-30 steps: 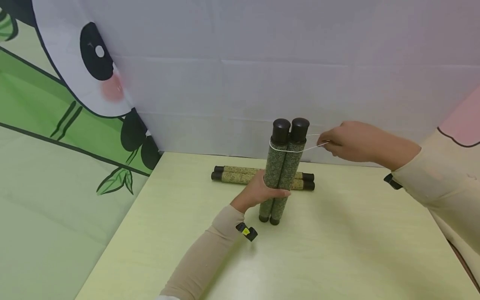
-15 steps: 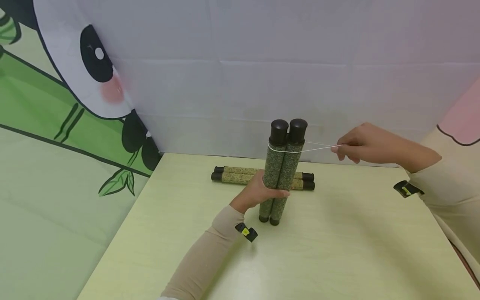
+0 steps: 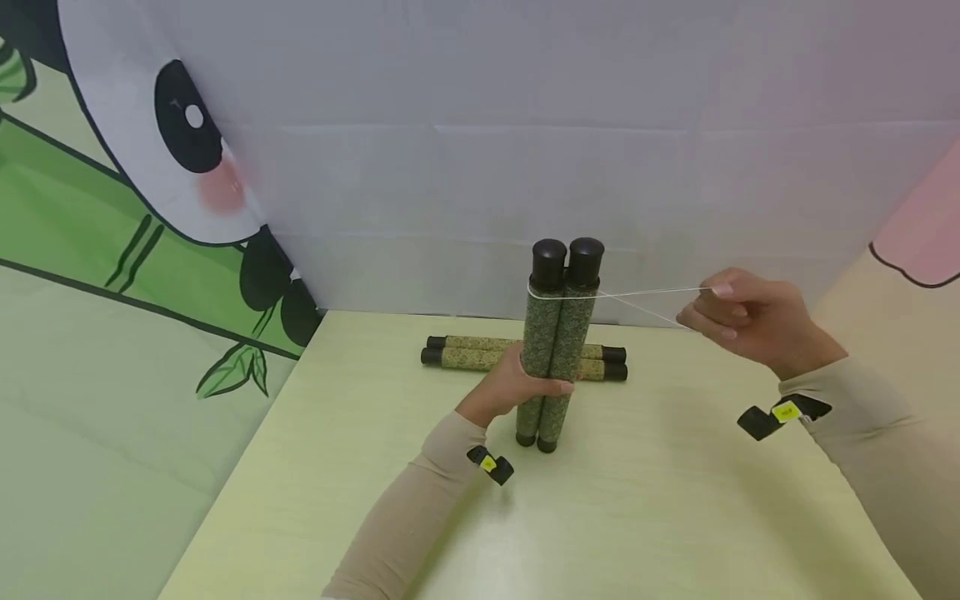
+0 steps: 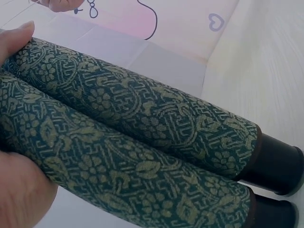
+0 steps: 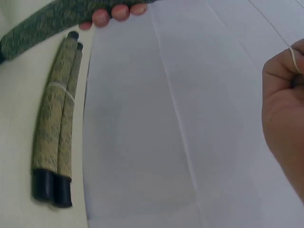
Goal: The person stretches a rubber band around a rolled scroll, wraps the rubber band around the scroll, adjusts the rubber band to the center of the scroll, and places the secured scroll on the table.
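Two green brocade-covered scrolls point(image 3: 542, 329) with black end caps stand side by side, slightly tilted, above the table. My left hand point(image 3: 501, 392) grips both below their middle, thumb across the front. The left wrist view shows the pale floral pattern of the same scrolls point(image 4: 128, 142) close up. A thin white string point(image 3: 558, 297) loops around them just under the upper caps. Its strands stretch rightward to my right hand point(image 3: 753, 321), which holds them in curled fingers. The right wrist view shows the string point(image 5: 293, 58) crossing that hand.
A second pair of scrolls point(image 3: 468, 358), tan with black caps, lies on the pale table point(image 3: 615, 517) behind the green ones. A white band point(image 5: 58, 87) wraps that pair. A printed cloth backdrop point(image 3: 465, 183) rises at the table's back edge.
My right hand has moved away to the right, drawing the string out longer, and has turned so its curled fingers show. My left hand and the green scrolls have barely moved.
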`<action>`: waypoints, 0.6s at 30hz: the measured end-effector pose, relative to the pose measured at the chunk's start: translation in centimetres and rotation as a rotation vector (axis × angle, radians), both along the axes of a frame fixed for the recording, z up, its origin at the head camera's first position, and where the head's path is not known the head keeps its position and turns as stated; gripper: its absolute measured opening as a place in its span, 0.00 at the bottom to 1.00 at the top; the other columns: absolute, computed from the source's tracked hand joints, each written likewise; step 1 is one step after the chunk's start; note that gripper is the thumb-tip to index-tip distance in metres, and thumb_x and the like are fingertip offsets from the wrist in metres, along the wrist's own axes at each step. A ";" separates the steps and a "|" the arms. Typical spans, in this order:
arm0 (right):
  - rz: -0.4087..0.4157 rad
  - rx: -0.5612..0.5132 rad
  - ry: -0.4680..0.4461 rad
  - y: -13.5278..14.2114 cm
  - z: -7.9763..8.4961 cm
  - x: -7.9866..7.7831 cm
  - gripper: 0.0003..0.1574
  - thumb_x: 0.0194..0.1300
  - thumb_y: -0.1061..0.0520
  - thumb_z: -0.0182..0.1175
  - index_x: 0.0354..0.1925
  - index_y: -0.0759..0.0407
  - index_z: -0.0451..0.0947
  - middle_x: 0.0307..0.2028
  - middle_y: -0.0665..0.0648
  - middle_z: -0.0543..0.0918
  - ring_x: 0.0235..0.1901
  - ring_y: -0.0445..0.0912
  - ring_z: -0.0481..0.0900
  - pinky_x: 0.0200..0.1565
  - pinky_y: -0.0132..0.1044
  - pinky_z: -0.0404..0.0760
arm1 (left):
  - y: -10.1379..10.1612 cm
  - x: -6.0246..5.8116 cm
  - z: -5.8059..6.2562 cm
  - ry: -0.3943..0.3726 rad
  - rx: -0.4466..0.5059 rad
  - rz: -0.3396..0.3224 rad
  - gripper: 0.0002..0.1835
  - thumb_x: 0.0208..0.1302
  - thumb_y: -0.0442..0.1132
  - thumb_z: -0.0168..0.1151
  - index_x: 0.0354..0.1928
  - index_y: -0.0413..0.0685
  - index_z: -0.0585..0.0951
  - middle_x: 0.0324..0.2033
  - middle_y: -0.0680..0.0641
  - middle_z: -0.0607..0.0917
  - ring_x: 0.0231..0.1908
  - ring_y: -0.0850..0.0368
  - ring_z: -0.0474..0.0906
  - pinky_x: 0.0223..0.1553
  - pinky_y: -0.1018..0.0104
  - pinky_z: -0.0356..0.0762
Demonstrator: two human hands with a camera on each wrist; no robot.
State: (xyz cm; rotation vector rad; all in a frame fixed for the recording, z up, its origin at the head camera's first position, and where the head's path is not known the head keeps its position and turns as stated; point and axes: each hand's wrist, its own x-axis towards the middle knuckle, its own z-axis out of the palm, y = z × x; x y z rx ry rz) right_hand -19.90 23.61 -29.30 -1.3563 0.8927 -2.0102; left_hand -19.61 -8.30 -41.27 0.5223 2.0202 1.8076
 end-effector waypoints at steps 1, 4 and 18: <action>0.031 -0.055 -0.053 -0.3 -0.5 0.1 0.24 0.72 0.69 0.31 0.17 0.59 0.51 0.15 0.52 0.55 0.16 0.49 0.56 0.27 0.39 0.51 | 0.0 -0.1 0.0 0.006 0.009 -0.004 0.40 0.55 0.42 0.79 0.68 0.41 0.71 0.56 0.43 0.80 0.57 0.49 0.78 0.59 0.53 0.76; 0.085 -0.194 -0.232 -1.2 -2.2 0.5 0.24 0.71 0.65 0.36 0.16 0.59 0.52 0.15 0.52 0.56 0.17 0.49 0.55 0.31 0.39 0.51 | 0.0 -0.3 -0.2 0.032 0.048 -0.024 0.37 0.55 0.42 0.79 0.66 0.41 0.73 0.54 0.43 0.82 0.55 0.49 0.79 0.58 0.54 0.77; -0.035 -0.797 -0.822 -5.9 -4.7 2.3 0.23 0.66 0.54 0.46 0.15 0.60 0.64 0.10 0.57 0.65 0.15 0.56 0.72 0.32 0.44 0.66 | -0.1 -0.5 -0.6 0.110 0.162 -0.103 0.36 0.52 0.53 0.80 0.57 0.39 0.80 0.47 0.43 0.87 0.49 0.48 0.84 0.55 0.54 0.80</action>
